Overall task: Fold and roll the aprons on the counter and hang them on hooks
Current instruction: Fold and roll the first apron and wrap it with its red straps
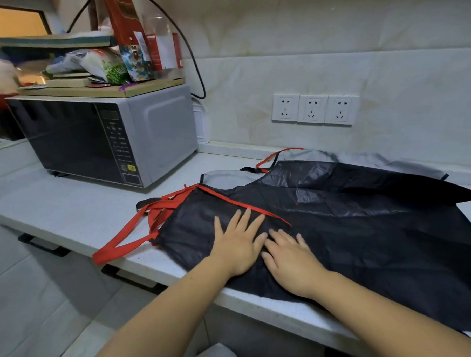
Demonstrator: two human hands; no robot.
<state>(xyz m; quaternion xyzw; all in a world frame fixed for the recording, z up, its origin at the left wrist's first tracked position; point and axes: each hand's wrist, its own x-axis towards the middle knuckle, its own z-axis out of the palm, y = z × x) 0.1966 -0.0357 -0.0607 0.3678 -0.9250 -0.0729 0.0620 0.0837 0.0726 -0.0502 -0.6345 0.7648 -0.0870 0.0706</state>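
A black apron (366,226) with red trim lies spread on the white counter (76,209), its red straps (139,231) bunched at the left end and one loop reaching the counter's front edge. A second dark apron (350,173) with a grey underside lies partly under it, toward the wall. My left hand (238,244) rests flat on the bib end with its fingers spread. My right hand (289,257) lies flat on the fabric just beside it, fingers pointing left and nearly touching the left hand.
A grey microwave (114,140) stands at the counter's left, with a board, bags and boxes (107,59) piled on top. A triple wall socket (315,108) sits above the aprons. Dark drawer handles (43,246) run below the counter's front edge.
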